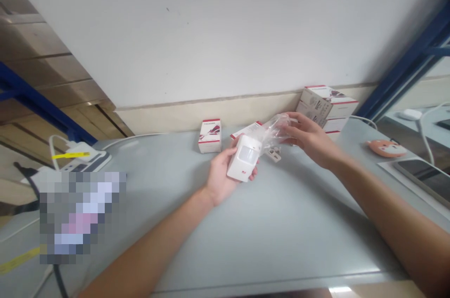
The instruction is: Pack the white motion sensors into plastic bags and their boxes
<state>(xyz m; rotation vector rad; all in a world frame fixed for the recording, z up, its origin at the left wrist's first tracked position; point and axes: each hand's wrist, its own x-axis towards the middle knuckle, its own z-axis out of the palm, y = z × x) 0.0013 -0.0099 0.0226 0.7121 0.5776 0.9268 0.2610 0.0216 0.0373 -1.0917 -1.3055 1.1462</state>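
White motion sensor (244,157) gripped in left hand (221,178), clear plastic bag (276,131) pinched in right hand (309,138).
Left fingers curled around the sensor's back; right fingers clenched on the bag, which covers the sensor's top. Both held just above gray table (281,232). Small box (210,135) upright nearby; stacked boxes (326,108) beside wall (211,31).

White motion sensor (244,158), small red mark low on its face. Clear plastic bag (277,131). Carton (210,135) at the table's back edge: white, red edging, dark red swirl. Pale grey table (281,223). Blue steel frame (404,67), back right corner. Orange fox-face pad (386,148) near right edge.
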